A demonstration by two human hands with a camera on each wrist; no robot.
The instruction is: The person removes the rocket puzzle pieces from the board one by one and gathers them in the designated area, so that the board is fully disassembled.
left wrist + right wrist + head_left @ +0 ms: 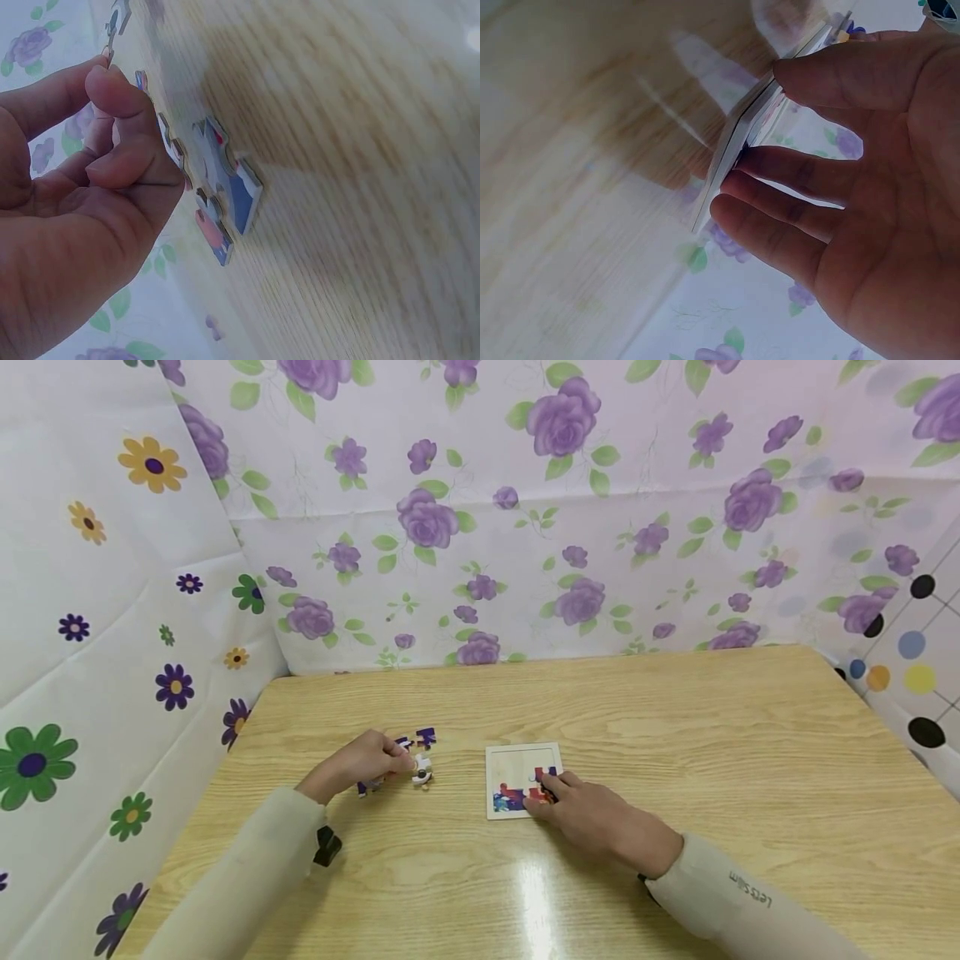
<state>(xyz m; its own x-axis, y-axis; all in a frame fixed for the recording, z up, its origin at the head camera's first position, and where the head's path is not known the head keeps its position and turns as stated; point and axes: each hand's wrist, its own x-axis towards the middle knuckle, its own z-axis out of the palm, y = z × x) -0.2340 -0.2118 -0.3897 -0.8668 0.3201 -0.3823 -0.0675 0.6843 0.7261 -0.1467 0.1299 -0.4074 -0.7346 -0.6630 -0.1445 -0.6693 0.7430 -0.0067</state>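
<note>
My left hand [367, 756] pinches the edge of a white jigsaw puzzle piece [422, 770] between thumb and forefinger, at the left of the table. Beside and partly under that hand lie several loose pieces, among them a purple one [426, 737] and, in the left wrist view, a blue-and-white one [244, 191]. A square puzzle tray [490, 777] lies near the middle. Red and purple pieces [512, 798] sit along its near and right parts. My right hand [592, 810] rests on the tray's near right corner with fingers spread, hiding part of the pieces there.
The wooden table [675, 727] runs back to a flowered cloth [450, 577] hung behind it. Another flower-print cloth [112, 635] stands along the left side, and a dotted one [900, 677] along the right.
</note>
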